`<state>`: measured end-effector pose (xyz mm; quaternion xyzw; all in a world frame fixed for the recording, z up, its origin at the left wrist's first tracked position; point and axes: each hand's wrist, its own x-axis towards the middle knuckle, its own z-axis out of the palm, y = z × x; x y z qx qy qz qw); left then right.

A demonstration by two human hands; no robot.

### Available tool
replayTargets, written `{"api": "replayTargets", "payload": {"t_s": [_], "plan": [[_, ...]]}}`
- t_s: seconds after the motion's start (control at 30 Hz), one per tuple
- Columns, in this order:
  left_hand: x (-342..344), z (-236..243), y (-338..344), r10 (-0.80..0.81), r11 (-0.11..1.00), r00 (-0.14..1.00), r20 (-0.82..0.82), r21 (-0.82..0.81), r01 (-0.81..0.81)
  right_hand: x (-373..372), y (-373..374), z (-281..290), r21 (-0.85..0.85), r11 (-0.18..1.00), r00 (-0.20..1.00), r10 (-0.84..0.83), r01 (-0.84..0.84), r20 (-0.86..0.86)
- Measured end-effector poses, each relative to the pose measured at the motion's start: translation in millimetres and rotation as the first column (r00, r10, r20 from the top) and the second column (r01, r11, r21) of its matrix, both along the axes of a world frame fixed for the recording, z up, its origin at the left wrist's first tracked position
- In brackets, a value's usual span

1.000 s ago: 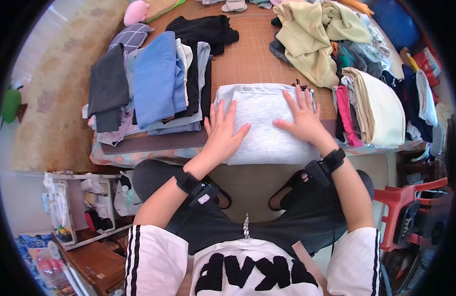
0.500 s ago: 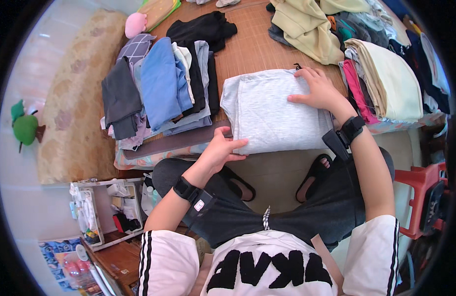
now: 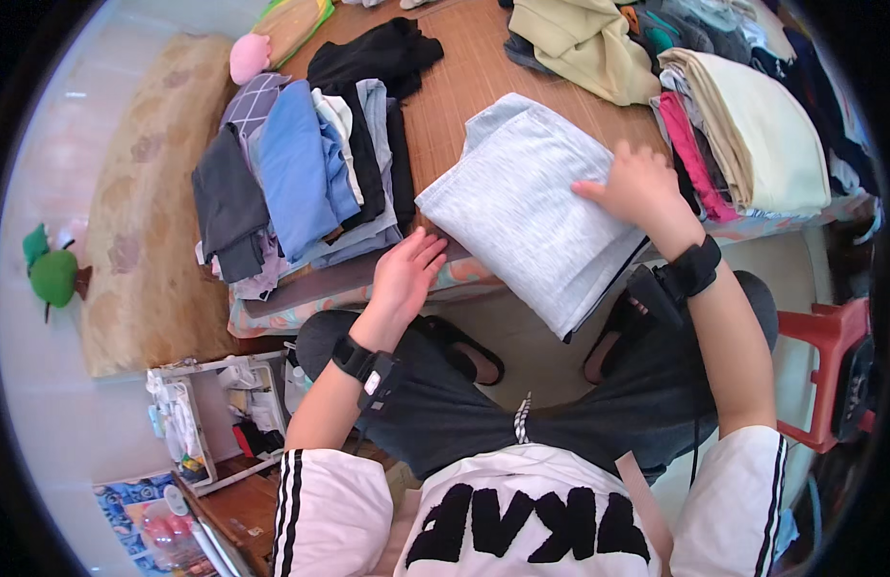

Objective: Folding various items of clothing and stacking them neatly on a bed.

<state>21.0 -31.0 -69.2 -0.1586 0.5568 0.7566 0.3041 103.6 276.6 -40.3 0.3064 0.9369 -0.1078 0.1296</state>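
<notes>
A folded light grey garment (image 3: 522,202) lies tilted in front of me, its lower corner hanging past the bed's front edge. My right hand (image 3: 628,192) grips its right side, thumb on top. My left hand (image 3: 406,264) is off the garment near its left corner, palm partly turned up, fingers apart and slightly curved. To the left is a row of folded clothes, with a dark grey piece (image 3: 228,202) and a blue piece (image 3: 291,163). To the right is a folded stack with a cream cloth (image 3: 772,144) and pink fabric (image 3: 690,154).
The bed mat (image 3: 479,72) carries black clothing (image 3: 368,58) and a yellow-green heap (image 3: 580,48) at the back. A long patterned cushion (image 3: 142,212) stands at the left. My knees are below the edge; a red stool (image 3: 820,375) and white rack (image 3: 204,423) flank me.
The grey garment has turned from square-on to tilted, its near right corner swinging down. My right hand has kept hold; my left hand has come away from the garment.
</notes>
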Motion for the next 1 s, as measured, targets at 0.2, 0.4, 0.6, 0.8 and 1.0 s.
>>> {"api": "replayTargets", "payload": {"t_s": [0.2,0.4,0.6,0.8,1.0], "plan": [[-13.9,9.9,-31.4,0.303,0.953,0.953,-0.009,-0.002,-0.303,-9.5,11.5,2.8,-0.153,0.970,0.958,0.146,-0.187,-0.248],[-31.8,-1.8,-47.2,0.380,0.918,0.923,0.063,0.095,-0.385,-25.1,16.5,-6.6,-0.373,0.894,0.968,0.238,-0.250,-0.078],[-29.8,8.5,-39.7,0.414,0.909,0.910,-0.027,0.066,-0.411,-18.0,6.5,-25.3,-0.474,0.844,0.937,0.091,-0.253,-0.337],[-40.3,6.9,-51.5,0.326,0.927,0.918,0.227,0.114,-0.358,-12.0,-1.7,-45.2,-0.893,0.414,0.794,-0.475,-0.179,-0.379],[-25.1,19.4,-49.2,0.145,0.986,0.972,0.186,0.056,-0.158,7.4,-28.4,-41.0,-0.969,-0.052,0.685,-0.716,-0.243,-0.133]]}}
